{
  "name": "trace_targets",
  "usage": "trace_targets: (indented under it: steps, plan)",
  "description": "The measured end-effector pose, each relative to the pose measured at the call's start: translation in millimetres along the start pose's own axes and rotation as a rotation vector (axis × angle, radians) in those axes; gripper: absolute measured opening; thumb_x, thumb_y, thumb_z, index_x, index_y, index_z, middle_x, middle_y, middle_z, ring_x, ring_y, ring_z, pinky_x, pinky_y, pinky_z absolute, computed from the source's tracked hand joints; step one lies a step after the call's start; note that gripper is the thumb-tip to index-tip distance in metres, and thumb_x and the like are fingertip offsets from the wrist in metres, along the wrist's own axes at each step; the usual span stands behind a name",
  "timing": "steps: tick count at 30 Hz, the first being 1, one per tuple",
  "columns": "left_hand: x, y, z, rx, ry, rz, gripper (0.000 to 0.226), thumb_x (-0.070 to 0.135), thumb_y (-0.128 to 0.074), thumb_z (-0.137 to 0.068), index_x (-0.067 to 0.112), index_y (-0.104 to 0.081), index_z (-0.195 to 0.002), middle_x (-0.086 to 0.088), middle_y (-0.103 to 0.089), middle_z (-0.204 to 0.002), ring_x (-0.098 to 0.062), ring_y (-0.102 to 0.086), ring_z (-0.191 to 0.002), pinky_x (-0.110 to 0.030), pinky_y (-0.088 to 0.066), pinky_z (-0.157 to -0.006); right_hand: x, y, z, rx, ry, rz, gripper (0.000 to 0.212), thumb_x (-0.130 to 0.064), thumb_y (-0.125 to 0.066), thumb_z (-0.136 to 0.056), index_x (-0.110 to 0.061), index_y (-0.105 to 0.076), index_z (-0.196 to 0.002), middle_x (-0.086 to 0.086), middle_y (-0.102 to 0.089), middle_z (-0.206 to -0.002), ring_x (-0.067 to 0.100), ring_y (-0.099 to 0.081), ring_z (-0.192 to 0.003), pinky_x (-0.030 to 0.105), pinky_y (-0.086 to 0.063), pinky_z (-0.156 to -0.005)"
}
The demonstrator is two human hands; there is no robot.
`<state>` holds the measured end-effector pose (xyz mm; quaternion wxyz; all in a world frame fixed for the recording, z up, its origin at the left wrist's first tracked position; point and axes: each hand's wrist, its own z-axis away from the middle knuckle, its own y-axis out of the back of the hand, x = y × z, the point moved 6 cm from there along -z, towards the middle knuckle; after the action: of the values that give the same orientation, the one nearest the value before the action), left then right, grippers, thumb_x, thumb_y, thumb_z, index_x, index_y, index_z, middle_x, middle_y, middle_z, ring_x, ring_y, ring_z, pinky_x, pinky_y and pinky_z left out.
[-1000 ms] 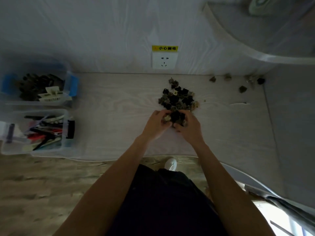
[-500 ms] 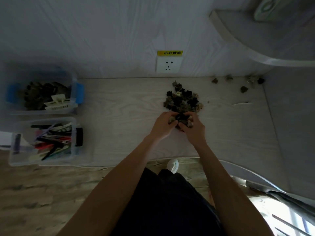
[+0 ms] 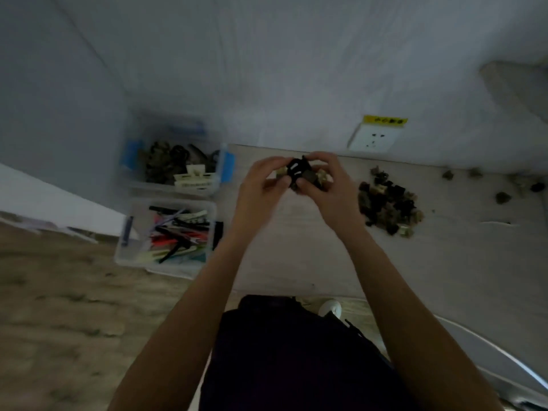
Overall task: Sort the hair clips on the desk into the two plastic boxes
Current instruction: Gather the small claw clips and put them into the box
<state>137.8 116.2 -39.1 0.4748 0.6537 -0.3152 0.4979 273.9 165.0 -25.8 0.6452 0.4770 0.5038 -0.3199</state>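
My left hand (image 3: 261,185) and my right hand (image 3: 329,185) are raised together above the desk, cupped around a handful of small claw clips (image 3: 299,175), black and beige. A pile of dark small claw clips (image 3: 385,207) lies on the desk to the right of my hands. To the left stand two clear plastic boxes. The far box (image 3: 175,188) holds dark claw clips and a few cream ones. The near box (image 3: 130,256) holds long flat clips in several colours. The frame is blurred by motion.
Several stray clips (image 3: 501,197) lie near the desk's far right corner. A wall socket (image 3: 375,139) with a yellow label sits above the desk's back edge. The desk (image 3: 444,277) ends in a front edge close to my body; wooden floor lies to the left.
Both hands have lifted a handful of clips off the pile and carried it left toward the boxes. The view has swung left, so the boxes sit nearer the centre.
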Motion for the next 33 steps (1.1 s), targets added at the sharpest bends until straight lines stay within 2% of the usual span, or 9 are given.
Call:
trace_targets:
  steps: [6, 9, 11, 14, 16, 21, 26, 30, 33]
  plan:
    - [-39, 118, -22, 0.153, 0.045, -0.161, 0.031, 0.015, -0.059, -0.089, 0.014, -0.057, -0.12, -0.006, -0.056, -0.118, -0.02, -0.058, -0.106, -0.027, -0.049, -0.091, -26, -125, -51, -0.229, -0.034, -0.178, 0.03, -0.01, -0.067, -0.081, -0.02, -0.054, -0.106, 0.001, -0.063, -0.084, 0.026, -0.067, -0.083, 0.047, -0.058, -0.077]
    - [-63, 159, -27, 0.181, 0.145, -0.227, 0.034, 0.019, -0.063, -0.084, 0.015, -0.058, -0.118, -0.01, -0.058, -0.117, -0.022, -0.06, -0.103, -0.033, -0.05, -0.09, -31, -173, -65, -0.319, -0.038, -0.05, 0.033, -0.011, -0.066, -0.082, -0.012, -0.051, -0.112, 0.006, -0.06, -0.091, 0.02, -0.062, -0.078, 0.029, -0.056, -0.075]
    - [-76, 185, -27, 0.192, 0.219, -0.275, 0.032, 0.019, -0.066, -0.084, 0.016, -0.059, -0.115, -0.008, -0.059, -0.115, -0.02, -0.06, -0.101, -0.032, -0.05, -0.089, -37, -205, -70, -0.382, -0.048, 0.004, 0.037, -0.009, -0.066, -0.082, -0.007, -0.049, -0.115, 0.012, -0.059, -0.104, 0.021, -0.059, -0.085, 0.029, -0.054, -0.077]
    - [-85, 203, -28, 0.127, 0.245, -0.408, 0.032, 0.021, -0.069, -0.082, 0.011, -0.059, -0.11, -0.009, -0.059, -0.11, -0.02, -0.058, -0.097, -0.024, -0.042, -0.078, -36, -229, -77, -0.453, -0.074, 0.05, 0.039, -0.002, -0.064, -0.082, 0.001, -0.046, -0.116, 0.018, -0.055, -0.112, 0.018, -0.056, -0.086, 0.008, -0.051, -0.061]
    - [-87, 216, -29, 0.074, 0.229, -0.529, 0.033, 0.02, -0.071, -0.079, 0.008, -0.059, -0.108, -0.011, -0.057, -0.109, -0.021, -0.056, -0.093, -0.025, -0.039, -0.076, -39, -241, -78, -0.537, -0.052, 0.13, 0.041, -0.001, -0.065, -0.08, 0.001, -0.047, -0.117, 0.016, -0.055, -0.113, 0.02, -0.055, -0.09, 0.005, -0.049, -0.06]
    - [-89, 220, -27, -0.106, 0.148, -0.658, 0.029, 0.014, -0.071, -0.078, 0.009, -0.062, -0.105, -0.01, -0.056, -0.116, -0.024, -0.057, -0.101, -0.024, -0.038, -0.077, -49, -242, -81, -0.556, 0.247, 0.522, 0.037, -0.001, -0.06, -0.079, -0.008, -0.058, -0.116, 0.014, -0.061, -0.118, 0.027, -0.055, -0.11, 0.025, -0.04, -0.091]
    - [-87, 215, -26, -0.217, 0.049, -0.694, 0.025, 0.02, -0.056, -0.091, 0.018, -0.061, -0.115, -0.003, -0.06, -0.122, -0.02, -0.059, -0.102, -0.024, -0.039, -0.076, -51, -232, -95, -0.469, 0.27, 0.644, 0.038, -0.002, -0.057, -0.081, -0.01, -0.057, -0.118, 0.017, -0.051, -0.118, 0.032, -0.054, -0.105, 0.034, -0.042, -0.085]
    - [-89, 216, -22, -0.189, 0.04, -0.663, 0.038, 0.009, -0.049, -0.093, 0.018, -0.053, -0.129, -0.008, -0.061, -0.125, -0.024, -0.06, -0.107, -0.025, -0.04, -0.082, -49, -236, -96, -0.532, 0.317, 0.708, 0.045, -0.002, -0.056, -0.082, -0.011, -0.051, -0.126, 0.014, -0.048, -0.129, 0.03, -0.051, -0.113, 0.032, -0.04, -0.087]
    - [-91, 219, -23, -0.08, 0.07, -0.623, 0.046, 0.008, -0.061, -0.086, 0.019, -0.052, -0.129, -0.005, -0.06, -0.125, -0.016, -0.06, -0.1, -0.02, -0.039, -0.085, -43, -233, -95, -0.547, 0.323, 0.755, 0.044, 0.0, -0.052, -0.085, -0.011, -0.05, -0.127, 0.013, -0.046, -0.135, 0.03, -0.048, -0.119, 0.033, -0.038, -0.093]
